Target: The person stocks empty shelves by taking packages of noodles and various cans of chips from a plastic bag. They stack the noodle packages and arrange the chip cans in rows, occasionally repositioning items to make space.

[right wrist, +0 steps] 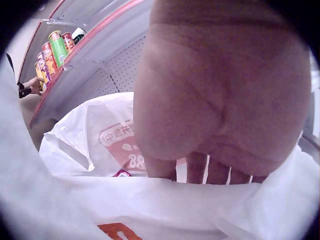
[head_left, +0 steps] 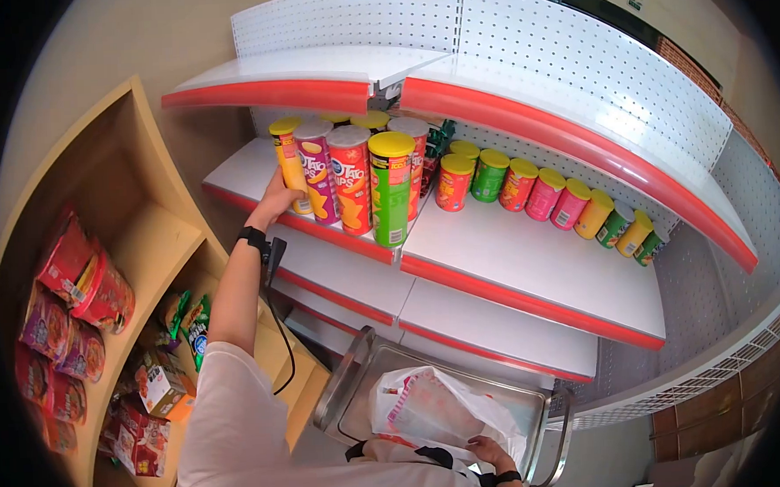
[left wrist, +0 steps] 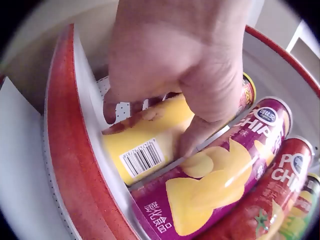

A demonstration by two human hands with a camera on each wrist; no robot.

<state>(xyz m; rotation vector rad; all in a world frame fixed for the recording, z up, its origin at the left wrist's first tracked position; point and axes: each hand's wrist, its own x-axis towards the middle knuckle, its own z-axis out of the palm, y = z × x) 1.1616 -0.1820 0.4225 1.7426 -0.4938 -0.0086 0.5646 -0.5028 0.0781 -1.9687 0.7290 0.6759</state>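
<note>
At the left end of the shelf, my left hand grips a slim yellow chip can, its thumb and fingers around the lower part. The can's barcode faces out in the left wrist view. Right beside it stands a purple chip can, then a red one and a green one with a yellow lid. Down at the cart, my right hand is at a white plastic bag. Its fingers point down behind the bag's edge in the right wrist view, fingertips hidden.
Shorter chip cans form a row on the right shelf section. An upper shelf with a red edge overhangs them. A metal cart holds the bag. To the left, a wooden rack carries noodle tubs and snack packs.
</note>
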